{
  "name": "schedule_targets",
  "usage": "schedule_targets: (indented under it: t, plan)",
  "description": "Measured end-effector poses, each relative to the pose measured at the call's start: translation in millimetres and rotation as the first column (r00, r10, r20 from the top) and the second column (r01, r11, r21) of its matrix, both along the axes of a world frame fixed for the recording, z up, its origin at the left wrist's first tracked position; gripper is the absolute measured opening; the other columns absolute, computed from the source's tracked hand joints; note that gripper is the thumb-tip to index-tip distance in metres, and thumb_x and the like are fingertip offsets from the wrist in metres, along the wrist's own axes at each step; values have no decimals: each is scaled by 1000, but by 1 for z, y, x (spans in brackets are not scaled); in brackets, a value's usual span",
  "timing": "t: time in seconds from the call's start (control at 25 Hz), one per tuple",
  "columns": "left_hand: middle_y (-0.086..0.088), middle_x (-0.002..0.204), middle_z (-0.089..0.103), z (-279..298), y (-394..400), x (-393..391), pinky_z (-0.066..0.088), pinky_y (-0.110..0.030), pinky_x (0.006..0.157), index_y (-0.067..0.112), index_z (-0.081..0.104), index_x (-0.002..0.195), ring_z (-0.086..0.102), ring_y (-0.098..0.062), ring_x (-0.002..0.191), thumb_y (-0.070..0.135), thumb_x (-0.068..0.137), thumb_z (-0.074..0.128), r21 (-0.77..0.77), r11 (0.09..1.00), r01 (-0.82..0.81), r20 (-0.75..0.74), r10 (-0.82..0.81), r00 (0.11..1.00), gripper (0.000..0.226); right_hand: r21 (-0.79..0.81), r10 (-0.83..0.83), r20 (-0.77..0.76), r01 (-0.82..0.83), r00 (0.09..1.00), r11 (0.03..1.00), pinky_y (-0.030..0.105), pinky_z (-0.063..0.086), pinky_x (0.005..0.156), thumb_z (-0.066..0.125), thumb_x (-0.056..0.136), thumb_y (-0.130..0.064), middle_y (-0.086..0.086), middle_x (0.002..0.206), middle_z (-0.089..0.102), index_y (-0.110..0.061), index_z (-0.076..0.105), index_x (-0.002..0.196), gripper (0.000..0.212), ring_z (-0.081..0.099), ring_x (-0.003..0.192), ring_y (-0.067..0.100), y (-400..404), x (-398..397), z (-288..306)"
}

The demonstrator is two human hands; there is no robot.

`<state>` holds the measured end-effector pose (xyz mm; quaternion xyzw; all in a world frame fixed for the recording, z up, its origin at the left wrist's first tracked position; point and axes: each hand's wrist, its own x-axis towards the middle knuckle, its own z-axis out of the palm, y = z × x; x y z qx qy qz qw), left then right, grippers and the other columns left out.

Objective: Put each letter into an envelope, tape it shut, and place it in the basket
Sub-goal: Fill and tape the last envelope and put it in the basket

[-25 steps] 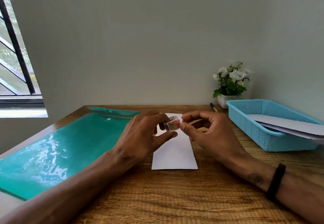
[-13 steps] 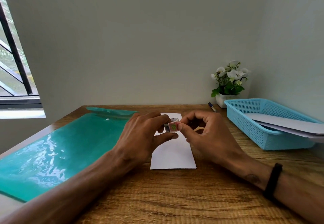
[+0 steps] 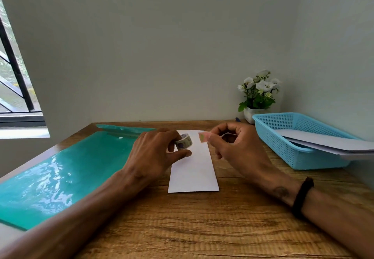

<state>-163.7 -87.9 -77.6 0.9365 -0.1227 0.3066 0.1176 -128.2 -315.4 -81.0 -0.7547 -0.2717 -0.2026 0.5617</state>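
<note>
A white envelope [image 3: 194, 169] lies lengthwise on the wooden desk in front of me. Above its far end my left hand [image 3: 153, 153] grips a small patterned tape roll [image 3: 183, 141] between thumb and fingers. A little to the right, my right hand [image 3: 236, 147] pinches a short torn piece of pink tape [image 3: 203, 137] between thumb and forefinger. The piece hangs free, apart from the roll. A light blue basket [image 3: 271, 135] at the right holds white envelopes [image 3: 327, 141] that stick out over its rim.
A large teal plastic folder [image 3: 60, 171] covers the left part of the desk [image 3: 202, 228]. A potted plant with white flowers [image 3: 258, 94] stands in the back corner beside the basket, with a blue pen [image 3: 237, 119] next to it. A window is at the left.
The hands have moved apart: the right hand pulled a short piece of tape off the roll and now holds it separately to the right. The left hand keeps the roll.
</note>
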Motion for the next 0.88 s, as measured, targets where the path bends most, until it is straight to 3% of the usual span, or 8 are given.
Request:
schedule_targets:
  t: [0.08,0.2,0.36,0.48,0.68,0.88]
  plan:
    - [14,96,70,-1,4,0,55,-26,65,28,74,109,60,-3,76,70,77,69,-46,999,18,14,-18,1000,53,48,-109,-20,110,994,993,23,61,59,78,89,-36,-8,72,74,-28,72,86,11,71,68,9,-7,8,3]
    - [17,100,69,4,-3,-3,51,-19,65,31,72,123,60,-1,76,82,72,62,-62,991,118,13,-118,993,73,157,-207,-49,212,977,965,40,67,71,77,90,-41,-3,84,75,-28,71,91,14,73,76,19,-18,15,12]
    - [21,101,66,19,-31,15,47,-14,64,33,75,112,60,1,80,79,87,47,78,972,220,-73,-214,974,60,307,-262,23,242,965,920,46,66,70,80,89,-42,-3,84,75,-24,72,93,20,72,74,20,-31,18,34]
    - [12,106,71,19,-66,46,51,-18,68,28,74,114,61,-1,85,67,95,52,118,954,277,-145,-259,955,49,350,-312,60,273,948,896,48,65,71,78,91,-41,-3,87,75,-20,71,96,23,74,76,25,-38,23,44]
    - [2,108,75,3,-115,101,52,-23,70,21,75,115,62,-7,87,50,98,63,29,958,285,-123,-280,952,35,384,-339,37,300,940,873,49,66,70,77,93,-34,-2,87,75,-18,70,98,18,76,73,19,-45,33,46]
    - [2,103,76,1,-126,117,62,-33,76,21,75,108,65,-7,83,49,97,66,-106,953,284,-180,-299,937,31,369,-341,54,299,939,880,49,66,70,79,92,-35,-2,87,75,-17,70,96,20,76,74,23,-48,39,45]
